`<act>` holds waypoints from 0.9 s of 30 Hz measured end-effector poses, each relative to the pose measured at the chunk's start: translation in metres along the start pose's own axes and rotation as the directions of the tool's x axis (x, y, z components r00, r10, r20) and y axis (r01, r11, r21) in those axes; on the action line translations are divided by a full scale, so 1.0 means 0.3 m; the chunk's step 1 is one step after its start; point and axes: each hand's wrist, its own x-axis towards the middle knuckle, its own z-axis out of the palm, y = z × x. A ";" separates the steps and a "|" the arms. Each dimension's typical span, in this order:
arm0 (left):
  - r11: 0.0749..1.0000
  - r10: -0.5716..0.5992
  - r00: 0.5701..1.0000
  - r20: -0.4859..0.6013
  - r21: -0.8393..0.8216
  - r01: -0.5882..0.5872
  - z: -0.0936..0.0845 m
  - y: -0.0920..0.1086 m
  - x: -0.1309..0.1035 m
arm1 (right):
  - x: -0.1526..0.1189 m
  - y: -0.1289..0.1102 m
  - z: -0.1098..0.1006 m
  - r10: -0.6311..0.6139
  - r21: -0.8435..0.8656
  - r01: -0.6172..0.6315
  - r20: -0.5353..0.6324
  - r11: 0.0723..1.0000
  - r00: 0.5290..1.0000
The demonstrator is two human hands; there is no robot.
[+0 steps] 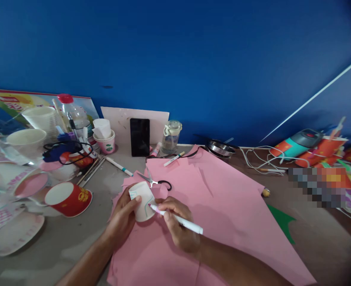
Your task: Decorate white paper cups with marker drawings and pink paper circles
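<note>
My left hand (124, 212) holds a white paper cup (144, 206) tilted on its side, the thumb on its wall. Thin blue-green lines are drawn on the cup. In my right hand (179, 224) is a white marker (189, 224), its pinkish-purple tip at the cup's wall. Both hands are over pink paper sheets (223, 206). Just beyond the cup lie open scissors (154, 182) with black handles. Another marker (173, 159) rests on the paper farther back, and one more (119, 166) lies to its left.
A red paper cup (68, 198), stacked cups and a bottle (74, 113) stand at left. A black phone (140, 137) and glass jar (171, 137) are at the back. Cables (253, 159), a turquoise-and-orange object (294, 143) and green paper (281, 222) lie at right.
</note>
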 end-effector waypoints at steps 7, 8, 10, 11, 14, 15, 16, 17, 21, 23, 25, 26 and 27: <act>1.000 -0.016 1.000 -0.011 -0.021 0.015 0.001 0.003 -0.008 | 0.002 -0.001 0.003 -0.014 -0.018 0.014 -0.001 1.000 1.000; 1.000 -0.013 1.000 -0.008 -0.023 0.013 0.001 0.003 -0.009 | 0.002 -0.002 0.004 -0.013 -0.020 0.013 -0.003 1.000 1.000; 1.000 -0.011 1.000 -0.003 -0.024 0.011 0.002 0.004 -0.009 | 0.002 -0.002 0.004 -0.010 -0.024 0.010 -0.005 1.000 1.000; 1.000 -0.013 1.000 -0.003 -0.024 0.013 0.001 0.004 -0.009 | 0.002 -0.003 0.003 -0.008 -0.027 0.008 -0.004 1.000 1.000; 0.999 -0.017 1.000 -0.008 -0.029 0.017 0.001 0.003 -0.009 | 0.002 -0.004 0.002 -0.003 -0.040 0.003 0.002 0.999 1.000; 0.999 -0.016 1.000 -0.008 -0.030 0.016 0.002 0.003 -0.010 | 0.002 -0.004 0.002 -0.003 -0.043 0.003 0.004 0.999 1.000; 1.000 -0.011 1.000 -0.005 -0.029 0.011 0.002 0.003 -0.010 | 0.002 -0.005 0.002 -0.003 -0.045 0.004 0.006 0.999 1.000; 1.000 -0.004 1.000 -0.001 -0.027 0.004 0.003 0.003 -0.011 | 0.002 -0.006 0.002 -0.003 -0.045 0.003 0.005 0.999 1.000; 1.000 0.007 1.000 -0.008 0.001 -0.007 0.007 0.007 -0.013 | 0.001 -0.011 0.002 0.005 -0.043 -0.005 0.010 0.999 1.000; 1.000 0.006 1.000 -0.019 0.009 -0.006 0.009 0.009 -0.013 | 0.001 -0.015 0.003 0.005 -0.046 -0.005 0.019 0.999 1.000; 1.000 0.002 1.000 -0.023 0.005 -0.002 0.010 0.010 -0.012 | 0.003 -0.020 0.005 -0.005 -0.053 0.007 0.023 0.999 1.000; 1.000 -0.001 1.000 -0.026 0.000 0.001 0.010 0.010 -0.012 | 0.004 -0.023 0.007 -0.012 -0.056 0.013 0.022 0.998 1.000; 1.000 -0.004 1.000 -0.028 -0.005 0.004 0.010 0.011 -0.011 | 0.004 -0.025 0.008 -0.021 -0.058 0.022 0.022 0.998 1.000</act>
